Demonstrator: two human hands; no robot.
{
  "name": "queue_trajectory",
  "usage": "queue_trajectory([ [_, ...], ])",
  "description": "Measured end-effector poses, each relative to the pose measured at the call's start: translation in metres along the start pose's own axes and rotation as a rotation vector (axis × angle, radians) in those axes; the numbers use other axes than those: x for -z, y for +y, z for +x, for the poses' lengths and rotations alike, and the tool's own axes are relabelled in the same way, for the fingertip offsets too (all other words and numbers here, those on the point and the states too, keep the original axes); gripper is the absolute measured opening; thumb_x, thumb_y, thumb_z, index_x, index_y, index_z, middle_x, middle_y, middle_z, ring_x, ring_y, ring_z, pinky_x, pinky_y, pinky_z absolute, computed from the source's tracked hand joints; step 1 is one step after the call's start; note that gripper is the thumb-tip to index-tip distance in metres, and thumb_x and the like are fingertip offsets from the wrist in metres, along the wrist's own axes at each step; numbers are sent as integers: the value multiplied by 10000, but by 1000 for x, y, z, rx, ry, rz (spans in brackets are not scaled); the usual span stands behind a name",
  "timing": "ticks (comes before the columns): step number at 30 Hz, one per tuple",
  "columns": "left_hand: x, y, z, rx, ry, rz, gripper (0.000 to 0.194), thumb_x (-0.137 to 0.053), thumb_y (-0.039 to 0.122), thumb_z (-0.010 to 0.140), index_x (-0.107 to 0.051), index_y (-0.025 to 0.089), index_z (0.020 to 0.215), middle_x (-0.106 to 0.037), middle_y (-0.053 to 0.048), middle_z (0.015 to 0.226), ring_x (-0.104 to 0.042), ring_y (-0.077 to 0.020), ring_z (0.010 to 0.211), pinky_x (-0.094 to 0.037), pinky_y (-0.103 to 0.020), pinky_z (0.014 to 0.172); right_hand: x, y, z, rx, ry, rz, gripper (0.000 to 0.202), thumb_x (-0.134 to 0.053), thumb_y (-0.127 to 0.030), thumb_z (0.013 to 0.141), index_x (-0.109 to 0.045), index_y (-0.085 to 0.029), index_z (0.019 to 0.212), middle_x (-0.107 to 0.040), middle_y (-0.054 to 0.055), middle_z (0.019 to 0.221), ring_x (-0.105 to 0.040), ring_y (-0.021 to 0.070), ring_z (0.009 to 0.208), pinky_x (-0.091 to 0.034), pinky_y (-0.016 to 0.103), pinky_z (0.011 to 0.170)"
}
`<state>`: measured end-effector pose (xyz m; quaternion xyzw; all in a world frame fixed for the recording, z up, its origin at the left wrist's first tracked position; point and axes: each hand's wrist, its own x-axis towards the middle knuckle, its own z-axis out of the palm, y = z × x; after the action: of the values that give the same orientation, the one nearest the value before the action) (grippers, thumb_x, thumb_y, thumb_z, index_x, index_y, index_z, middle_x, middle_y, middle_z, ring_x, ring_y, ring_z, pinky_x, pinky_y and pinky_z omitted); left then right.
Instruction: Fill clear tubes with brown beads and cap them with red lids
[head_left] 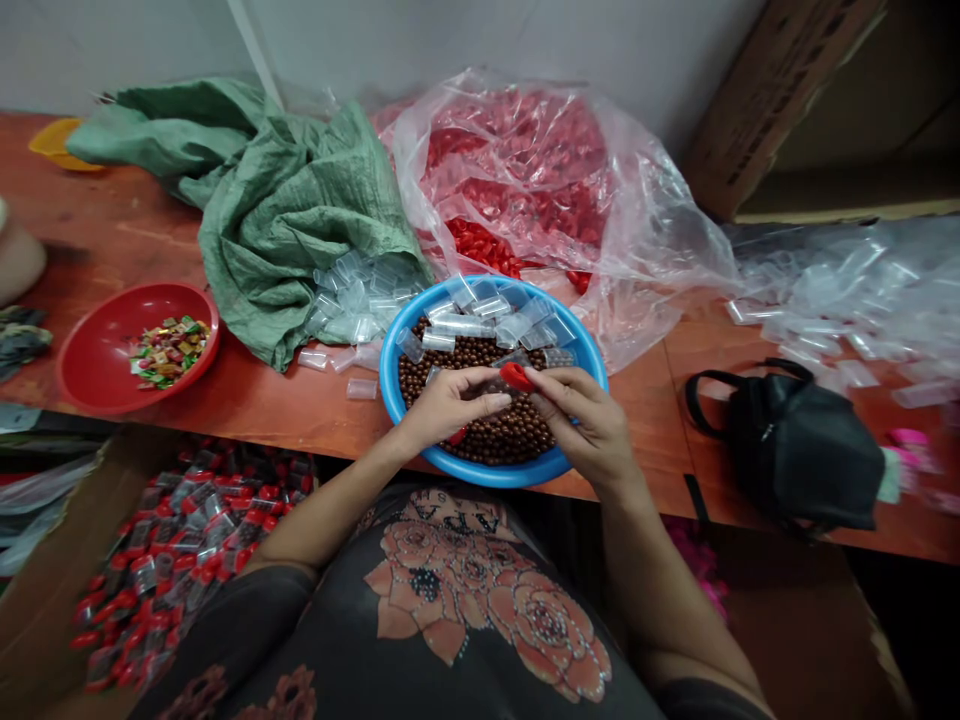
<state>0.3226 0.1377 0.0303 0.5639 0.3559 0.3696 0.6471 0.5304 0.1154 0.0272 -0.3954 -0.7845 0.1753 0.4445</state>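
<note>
Over a blue basin (388, 385) of brown, bead-like balls (480, 445), my two hands meet. Fingers of my right hand (589, 420) pinch a red cap (517, 376). My left hand (454, 405) is closed around what looks like a clear plastic tube, mostly hidden by the fingers, its end at the cap. Loose clear tubes (491, 307) lie on the balls along the basin's far side. Another bit of red shows in the balls beneath my left hand.
Behind the basin lie a plastic bag of red caps (525, 190) and a green cloth sack (300, 200). A red bowl (82, 350) with wrapped sweets stands left. Below it, a box holds several capped tubes (195, 540). To the right are a black bag (795, 450) and more tubes (825, 320).
</note>
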Motion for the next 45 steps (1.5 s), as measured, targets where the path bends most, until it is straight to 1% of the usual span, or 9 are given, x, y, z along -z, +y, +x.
queue_trajectory([
  [5,-1,4,-1,45,-8,-41,384,-710,376,806,-753,187,1138,-740,-70,967,-656,-159,822,-550,-306,777,-3,1,-6,-50,65,35,598,-606,-65,906,-567,-434,1375,-666,26,1094,-664,168,989,-564,335,851],
  [12,6,2,-1,-12,-53,89,405,-702,385,830,-735,202,1190,-755,-79,1107,-685,-196,981,-522,-342,917,-6,6,-12,40,62,-48,655,-601,-41,897,-510,-403,1436,-662,44,1111,-660,169,990,-570,327,854],
  [20,6,3,-2,-53,-66,186,430,-700,358,834,-709,193,1231,-735,-81,1218,-692,-225,1090,-493,-391,1023,-13,4,-14,53,105,-90,653,-593,-55,905,-491,-393,1455,-667,59,1107,-669,180,984,-584,329,834],
  [26,5,1,-1,-85,-26,182,389,-700,354,841,-730,200,1197,-743,-73,1200,-690,-218,1095,-488,-384,1036,-12,14,-17,199,61,-294,707,-555,-31,903,-405,-339,1521,-681,107,1139,-666,219,1022,-584,383,874],
  [30,2,-1,-2,-40,-25,124,383,-691,377,848,-741,194,1180,-768,-75,1113,-703,-210,1007,-532,-361,947,-8,20,-18,258,28,-345,686,-525,-44,918,-394,-326,1529,-705,104,1122,-676,219,1014,-588,375,859],
  [35,-2,-2,-7,31,5,59,401,-700,402,834,-748,196,1175,-769,-66,1022,-676,-159,788,-551,-267,702,-3,20,-18,254,12,-323,633,-493,-54,929,-452,-335,1495,-712,92,1102,-687,214,982,-593,379,832],
  [39,-6,-3,-8,56,46,22,438,-711,402,827,-729,192,1211,-761,-72,1051,-659,-150,783,-542,-256,686,-8,15,-21,238,-22,-346,639,-596,-181,925,-399,-279,1525,-694,122,1132,-675,248,1005,-592,417,838],
  [42,-14,-7,-6,78,74,-87,492,-693,467,842,-703,194,1251,-741,-77,1143,-670,-172,869,-551,-260,708,-18,9,-22,209,-14,-413,817,-721,-390,848,-343,-158,1534,-659,190,1164,-645,315,1051,-583,487,861],
  [45,-26,-12,1,130,156,-194,539,-563,594,904,-733,159,1171,-746,-89,1118,-676,-198,981,-546,-292,846,-29,2,-20,195,0,-470,793,-741,-420,821,-398,-104,1462,-651,211,1144,-636,330,1051,-573,490,874],
])
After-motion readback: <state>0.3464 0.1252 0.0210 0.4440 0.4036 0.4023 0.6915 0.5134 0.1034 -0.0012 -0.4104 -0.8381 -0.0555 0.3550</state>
